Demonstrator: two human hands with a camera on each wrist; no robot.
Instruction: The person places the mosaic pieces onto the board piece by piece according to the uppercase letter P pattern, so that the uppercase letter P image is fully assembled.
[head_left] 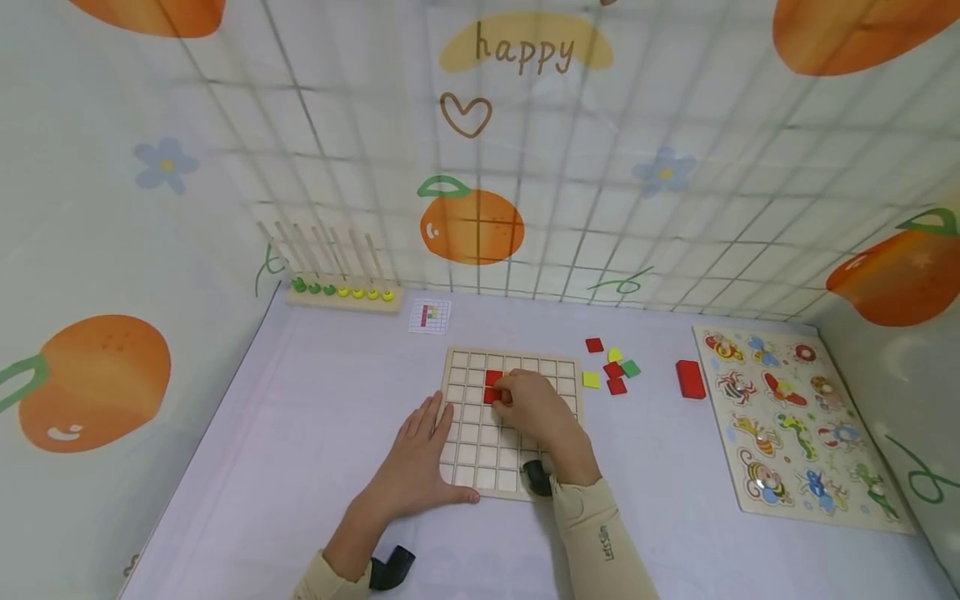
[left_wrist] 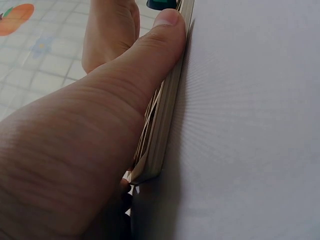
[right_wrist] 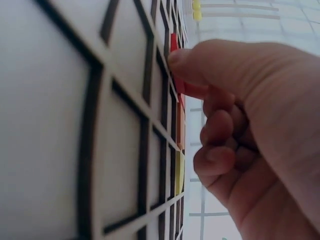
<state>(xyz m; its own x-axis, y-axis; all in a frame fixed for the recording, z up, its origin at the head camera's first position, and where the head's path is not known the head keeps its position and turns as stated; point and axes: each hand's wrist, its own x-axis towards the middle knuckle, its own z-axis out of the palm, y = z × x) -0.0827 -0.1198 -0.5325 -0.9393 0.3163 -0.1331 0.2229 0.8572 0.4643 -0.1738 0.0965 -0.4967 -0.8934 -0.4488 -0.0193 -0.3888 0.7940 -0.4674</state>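
A wooden grid board [head_left: 486, 457] lies on the table. My left hand [head_left: 411, 458] rests along its left and front edges, fingers spread; in the left wrist view the thumb [left_wrist: 155, 42] lies along the board's side. Over the grid, my right hand [head_left: 536, 408] pinches a red square tile [right_wrist: 177, 82] between thumb and finger, right at the cells. Another red tile [head_left: 494, 377] sits in a cell just beyond the fingertips. The right wrist view shows a yellow tile [right_wrist: 179, 172] in a cell too. My right hand partly hides the tiles in the head view.
Right of the board lie loose red, green and yellow tiles [head_left: 591, 380]. Farther right are a red block [head_left: 690, 379] and an insect puzzle board [head_left: 795, 425]. A small pattern card [head_left: 431, 317] and a bead rack [head_left: 345, 302] stand at the back left.
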